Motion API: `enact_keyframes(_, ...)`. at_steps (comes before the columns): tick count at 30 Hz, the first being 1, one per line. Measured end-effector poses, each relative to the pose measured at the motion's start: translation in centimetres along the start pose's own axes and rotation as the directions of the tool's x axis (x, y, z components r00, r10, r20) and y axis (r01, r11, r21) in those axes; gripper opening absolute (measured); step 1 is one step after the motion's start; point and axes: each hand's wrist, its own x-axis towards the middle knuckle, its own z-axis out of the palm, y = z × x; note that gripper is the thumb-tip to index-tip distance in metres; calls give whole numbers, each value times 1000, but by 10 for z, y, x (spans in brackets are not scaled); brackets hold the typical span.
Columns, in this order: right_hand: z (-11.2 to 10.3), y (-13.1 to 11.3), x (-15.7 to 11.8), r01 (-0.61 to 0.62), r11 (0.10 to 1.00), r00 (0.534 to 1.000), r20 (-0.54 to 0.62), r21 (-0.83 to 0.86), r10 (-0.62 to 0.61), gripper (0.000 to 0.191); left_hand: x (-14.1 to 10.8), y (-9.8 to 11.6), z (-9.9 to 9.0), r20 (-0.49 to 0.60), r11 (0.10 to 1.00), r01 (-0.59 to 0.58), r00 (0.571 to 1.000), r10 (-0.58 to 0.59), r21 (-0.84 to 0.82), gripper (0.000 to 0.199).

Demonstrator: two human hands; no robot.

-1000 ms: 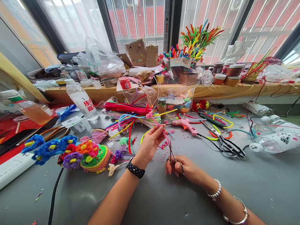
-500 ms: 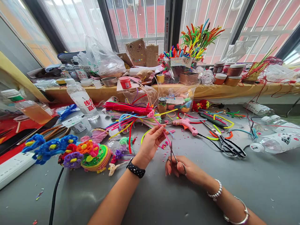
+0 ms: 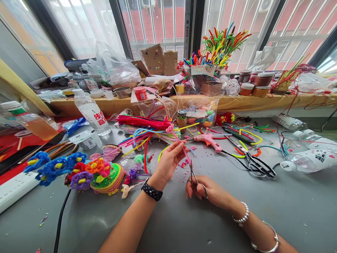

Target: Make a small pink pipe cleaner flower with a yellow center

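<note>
My left hand (image 3: 172, 158) pinches a pink pipe-cleaner flower (image 3: 170, 128) by its stem, with the blossom pointing up and away from me. The stem's lower end slants out below my fingers toward the right. In my right hand (image 3: 198, 187) is a small pair of scissors (image 3: 194, 174), fingers through the handles and blades pointing up. The blade tips are at the lower end of the pink stem; whether they touch it I cannot tell. Behind my left hand lies a bundle of red pipe cleaners (image 3: 143, 121) among other colours.
A pink glue gun (image 3: 209, 139) and large black-handled scissors (image 3: 254, 162) lie to the right. Colourful pipe-cleaner flowers (image 3: 83, 180) rest at left, beside a water bottle (image 3: 92, 112). Plastic bottles (image 3: 310, 161) lie far right. Pink scraps (image 3: 184, 164) dot the grey table (image 3: 237, 221).
The scissor blades look closer together at the stem's lower end than before. My right hand has shifted very slightly; my left hand keeps its hold on the flower.
</note>
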Motion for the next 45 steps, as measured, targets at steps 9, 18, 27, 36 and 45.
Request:
enact_keyframes(9,2,-2,2,7,998,1000,-30,65,-5,64,0,1,-1,11,1000,-23,1000,23,-6,11)
enact_keyframes(18,1,2,2,-32,999,995,-99,-2,32,61,1,4,-1,-12,999,-34,999,34,-25,11)
enact_keyframes(27,-2,0,2,-86,991,988,-138,-101,71,66,2,5,-2,-38,998,-53,998,51,-35,11)
enact_keyframes(36,-2,3,4,-106,990,983,-161,-88,91,63,1,6,-3,29,999,-42,999,42,24,18)
enact_keyframes(45,-3,5,3,-131,985,979,-174,-113,110,64,2,5,-5,20,995,-53,998,52,86,18)
